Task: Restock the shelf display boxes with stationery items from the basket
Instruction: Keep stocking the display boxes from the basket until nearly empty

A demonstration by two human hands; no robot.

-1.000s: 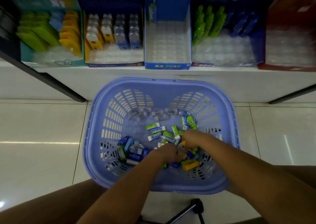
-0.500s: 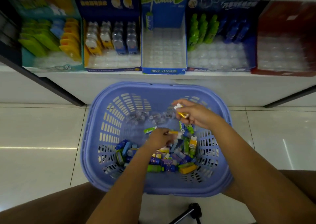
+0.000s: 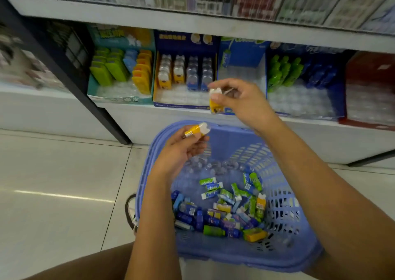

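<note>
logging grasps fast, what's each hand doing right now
Left hand: holding a yellow white-capped item.
Right hand: holding a second yellow white-capped item.

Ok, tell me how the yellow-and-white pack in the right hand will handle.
Probably light: the right hand holds the yellow-and-white pack by fingertips alone. Likely rigid, since it looks blocky and undented in the pinch. It may tip if stood loose; its matches stand upright in rows in the dark blue display box.
</note>
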